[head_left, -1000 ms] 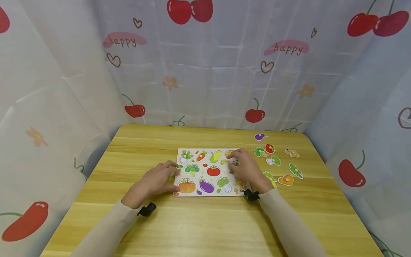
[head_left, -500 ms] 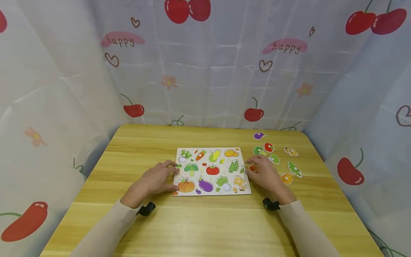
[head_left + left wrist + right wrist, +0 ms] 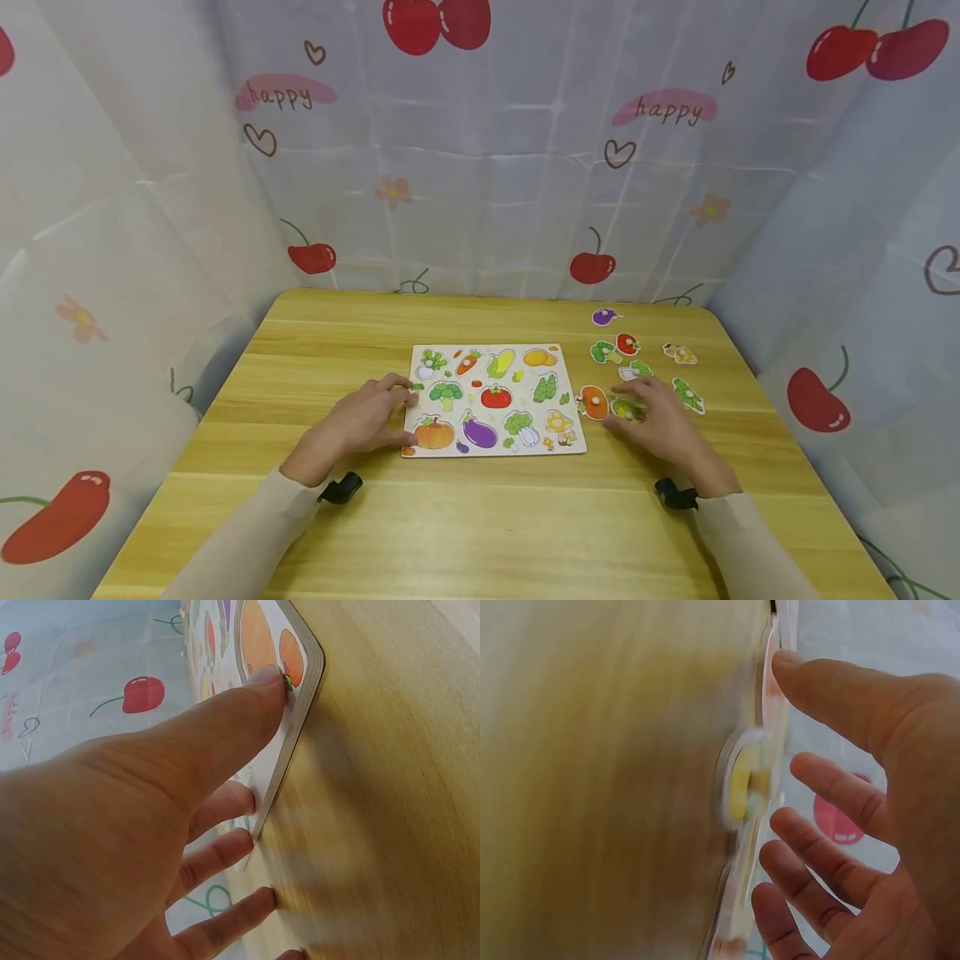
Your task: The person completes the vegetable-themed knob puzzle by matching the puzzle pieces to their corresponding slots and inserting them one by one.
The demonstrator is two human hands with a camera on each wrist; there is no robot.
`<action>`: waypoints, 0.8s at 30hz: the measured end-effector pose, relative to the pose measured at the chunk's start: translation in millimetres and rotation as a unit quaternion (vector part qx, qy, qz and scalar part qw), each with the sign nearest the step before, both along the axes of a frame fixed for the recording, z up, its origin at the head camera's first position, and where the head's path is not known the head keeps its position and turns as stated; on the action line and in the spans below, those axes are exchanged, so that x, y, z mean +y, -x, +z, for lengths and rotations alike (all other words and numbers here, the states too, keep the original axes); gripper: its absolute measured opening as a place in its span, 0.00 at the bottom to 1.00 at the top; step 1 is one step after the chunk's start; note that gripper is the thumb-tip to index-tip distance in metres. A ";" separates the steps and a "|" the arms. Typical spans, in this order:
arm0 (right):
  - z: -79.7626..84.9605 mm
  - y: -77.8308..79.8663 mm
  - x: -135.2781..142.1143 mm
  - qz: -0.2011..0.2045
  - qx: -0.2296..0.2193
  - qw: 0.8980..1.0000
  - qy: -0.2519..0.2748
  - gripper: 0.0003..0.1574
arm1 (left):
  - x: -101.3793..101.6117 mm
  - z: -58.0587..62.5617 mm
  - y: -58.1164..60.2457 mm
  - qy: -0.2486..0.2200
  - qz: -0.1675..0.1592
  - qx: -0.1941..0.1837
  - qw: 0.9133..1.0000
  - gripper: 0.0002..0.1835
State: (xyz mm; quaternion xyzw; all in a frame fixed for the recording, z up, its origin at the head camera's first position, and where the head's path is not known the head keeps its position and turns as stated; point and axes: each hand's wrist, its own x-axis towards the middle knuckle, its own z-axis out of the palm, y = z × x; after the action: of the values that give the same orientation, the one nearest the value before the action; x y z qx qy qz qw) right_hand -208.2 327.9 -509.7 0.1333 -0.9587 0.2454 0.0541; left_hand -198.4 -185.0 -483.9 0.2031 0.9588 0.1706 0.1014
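A white vegetable puzzle board [image 3: 495, 451] lies mid-table. My left hand [image 3: 358, 423] rests at its left edge; in the left wrist view the thumb [image 3: 262, 694] touches the top by the printed pumpkin and two fingertips meet the edge. My right hand [image 3: 660, 421] hovers over the loose pieces with fingers spread and nothing between them. Close under it lies the corn piece [image 3: 628, 408], partly hidden; the right wrist view shows a yellow knobbed piece [image 3: 739, 784] near the fingers. The pumpkin piece [image 3: 593, 402] lies by the board's right edge, near the thumb tip.
Behind the right hand lie an eggplant piece [image 3: 603, 317], a tomato piece [image 3: 627, 344], a broccoli piece [image 3: 604, 352], a cabbage piece [image 3: 637, 370], a mushroom piece [image 3: 680, 354] and a pea pod piece [image 3: 688, 396]. A cherry-print curtain [image 3: 480, 225] surrounds the table's far sides.
My right hand has moved right, from over the board past the pumpkin piece to the corn piece. The pumpkin piece has come to lie beside the board. The left hand has stayed in place.
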 end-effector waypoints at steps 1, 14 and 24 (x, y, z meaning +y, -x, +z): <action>-0.7 -0.5 2.4 -0.003 0.002 1.000 0.001 0.36 | -0.6 0.6 -0.1 0.001 -0.002 0.002 1.000 0.38; -4.0 -2.1 14.3 -0.042 -0.014 0.999 0.008 0.18 | -0.7 1.4 0.1 -0.005 -0.001 0.000 1.000 0.38; -5.1 2.9 15.6 -0.052 -0.017 0.998 0.017 0.17 | -0.4 -1.4 1.1 -0.003 0.002 0.001 1.000 0.39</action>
State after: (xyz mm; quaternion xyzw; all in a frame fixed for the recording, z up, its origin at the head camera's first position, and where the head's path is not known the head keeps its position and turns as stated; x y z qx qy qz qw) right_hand -211.0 343.5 -514.8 0.0783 -0.9608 0.2605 0.0531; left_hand -199.5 -185.4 -485.2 0.2011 0.9589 0.1735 0.0998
